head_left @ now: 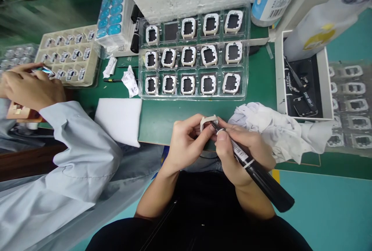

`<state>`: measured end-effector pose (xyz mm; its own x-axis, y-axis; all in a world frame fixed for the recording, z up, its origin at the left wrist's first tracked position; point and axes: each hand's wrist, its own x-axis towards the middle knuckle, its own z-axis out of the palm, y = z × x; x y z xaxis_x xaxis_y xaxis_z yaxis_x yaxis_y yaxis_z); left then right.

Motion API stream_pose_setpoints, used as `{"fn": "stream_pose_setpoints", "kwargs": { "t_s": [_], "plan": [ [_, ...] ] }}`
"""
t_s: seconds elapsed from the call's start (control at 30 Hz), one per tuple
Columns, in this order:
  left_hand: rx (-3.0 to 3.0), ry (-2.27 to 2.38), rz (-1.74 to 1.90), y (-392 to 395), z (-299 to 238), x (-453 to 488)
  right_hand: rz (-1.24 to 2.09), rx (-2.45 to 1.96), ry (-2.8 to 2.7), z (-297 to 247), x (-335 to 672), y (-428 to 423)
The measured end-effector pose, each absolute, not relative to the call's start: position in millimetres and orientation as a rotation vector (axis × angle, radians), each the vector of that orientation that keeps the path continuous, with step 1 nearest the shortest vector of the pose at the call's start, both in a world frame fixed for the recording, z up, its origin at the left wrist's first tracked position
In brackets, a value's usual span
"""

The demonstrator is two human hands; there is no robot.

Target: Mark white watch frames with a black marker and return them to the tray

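My left hand (186,140) pinches a small white watch-shaped frame (208,120) just above the near edge of the green mat (162,115). My right hand (242,148) grips a black marker pen (261,179) like a pencil, its tip pressed to the inside of the frame. Both hands are closed on what they hold. Beyond them lies a clear plastic tray (194,94) with three rows of the same white frames with dark centres; one pocket in the back row holds only a dark square.
A crumpled white cloth (279,127) lies right of my hands, and a white box of black parts (325,84) behind it. A white foam pad (120,119) lies at left. A co-worker's sleeve (72,158) and hands (29,86) are by a beige parts tray (69,55).
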<state>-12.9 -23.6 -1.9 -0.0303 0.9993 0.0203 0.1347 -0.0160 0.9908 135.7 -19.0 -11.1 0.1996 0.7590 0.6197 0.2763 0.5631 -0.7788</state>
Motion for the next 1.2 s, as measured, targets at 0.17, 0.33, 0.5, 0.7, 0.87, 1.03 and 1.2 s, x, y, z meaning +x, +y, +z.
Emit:
{"fn": "stream_pose_setpoints", "kwargs": {
  "t_s": [0.17, 0.33, 0.5, 0.7, 0.87, 1.03, 1.2],
  "plan": [
    [1.289, 1.299, 1.198, -23, -1, -12, 0.404, -0.986, -1.399, -12, 135, -18],
    [1.091, 1.271, 1.181, -18, 7, -12, 0.419, -0.875, -1.37, -11, 138, -17],
    [0.98, 1.181, 1.162, -13, 8, -17, 0.709, -0.824, -1.584, -7, 155, -15],
    [0.977, 1.147, 1.143, -11, 2, -23, 0.603, -0.673, -1.48, -9, 155, -13],
    [0.923, 1.128, 1.163, -11, 2, -20, 0.695, -0.816, -1.546, -8, 151, -16],
    [0.902, 1.147, 1.181, -16, 7, -14, 0.598, -0.847, -1.355, -17, 147, -24],
    [1.242, 1.293, 1.207, 11, 30, -41, 0.608, -0.898, -1.229, -24, 154, -24]
  ]
}}
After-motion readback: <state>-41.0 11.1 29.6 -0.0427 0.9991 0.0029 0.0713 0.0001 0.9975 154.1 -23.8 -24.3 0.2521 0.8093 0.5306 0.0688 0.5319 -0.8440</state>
